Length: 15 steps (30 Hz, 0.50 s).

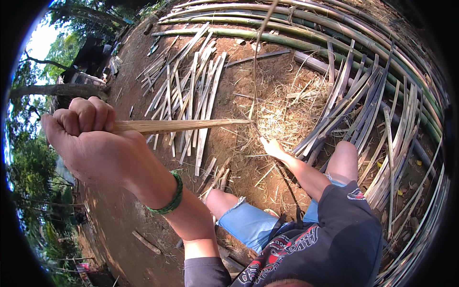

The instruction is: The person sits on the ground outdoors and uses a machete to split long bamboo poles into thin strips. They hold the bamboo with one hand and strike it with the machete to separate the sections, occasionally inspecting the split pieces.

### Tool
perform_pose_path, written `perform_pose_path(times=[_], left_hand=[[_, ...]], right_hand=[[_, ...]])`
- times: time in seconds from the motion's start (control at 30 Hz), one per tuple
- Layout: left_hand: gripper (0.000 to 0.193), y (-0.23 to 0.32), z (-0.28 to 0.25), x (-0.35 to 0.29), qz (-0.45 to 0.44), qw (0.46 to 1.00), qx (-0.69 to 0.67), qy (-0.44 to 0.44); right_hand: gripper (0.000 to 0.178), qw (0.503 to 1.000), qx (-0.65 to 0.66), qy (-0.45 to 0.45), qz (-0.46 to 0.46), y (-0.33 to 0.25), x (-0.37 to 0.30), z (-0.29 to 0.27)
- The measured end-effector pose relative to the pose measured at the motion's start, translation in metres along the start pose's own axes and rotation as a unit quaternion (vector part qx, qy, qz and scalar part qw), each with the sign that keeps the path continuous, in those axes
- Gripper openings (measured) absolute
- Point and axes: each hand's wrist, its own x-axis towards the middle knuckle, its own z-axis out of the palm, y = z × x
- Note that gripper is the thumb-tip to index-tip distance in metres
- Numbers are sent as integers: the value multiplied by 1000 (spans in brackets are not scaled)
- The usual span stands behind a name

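Note:
My left hand [91, 129] is raised at the left, a fist wrapped round one end of a split bamboo strip [177, 126]. The strip stretches nearly level to the right, its grain showing along its length. Lower and farther off, my right hand [273, 148] is closed on a thin dark blade-like tool [256, 126], which meets the strip's far end. How the fingers of this hand wrap the tool is too small to make out. A thin brown cord or sliver [256, 57] runs down from the top edge toward that same spot.
Pale shavings [282, 112] heap on the brown soil beyond my right hand. Split bamboo slats [191, 95] lie spread at the left of it, and more slats [344, 100] lean at the right. Long green bamboo poles [287, 42] are stacked behind. A short stick [146, 242] lies lower left.

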Motion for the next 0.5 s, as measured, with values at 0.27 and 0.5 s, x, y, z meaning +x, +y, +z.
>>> perform_pose_path(times=[0.27,0.5], left_hand=[[40,-2,2,7,18,1000,3,2],[38,-7,11,8,23,999,23,19]], right_hand=[[53,919,177,-7,-352,-76,-54,-1],[70,996,17,19,82,-14,22,22]])
